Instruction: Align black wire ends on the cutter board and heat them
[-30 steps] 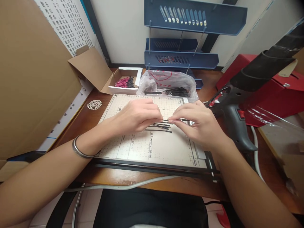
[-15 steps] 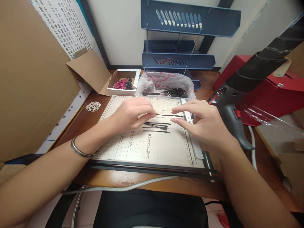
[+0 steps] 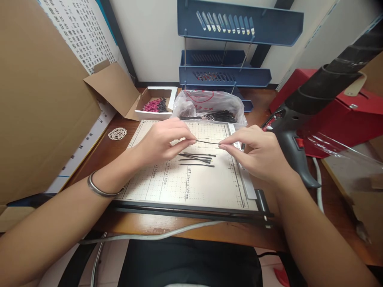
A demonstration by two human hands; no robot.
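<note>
A thin black wire [image 3: 208, 142] is stretched nearly level above the cream cutting board [image 3: 167, 189]. My left hand [image 3: 169, 139] pinches its left end between thumb and fingers. At the other end my right hand [image 3: 251, 149] is closed on it too, hiding the tip. Below the held wire, several short black wires [image 3: 197, 159] with thicker right ends lie side by side on the board's printed grid. A bracelet sits on my left wrist.
Behind the board are a white box [image 3: 157, 114] of pink and black wires and a plastic bag [image 3: 214, 101] of black ones. To the left lies a coil of white cord [image 3: 117, 134]. A black heat gun [image 3: 295, 123] and a red box [image 3: 317, 103] stand right.
My right thumb and fingers, apart before around the wire's right end, have closed on it. My left hand keeps its pinch and has barely moved. The wires on the board lie as before.
</note>
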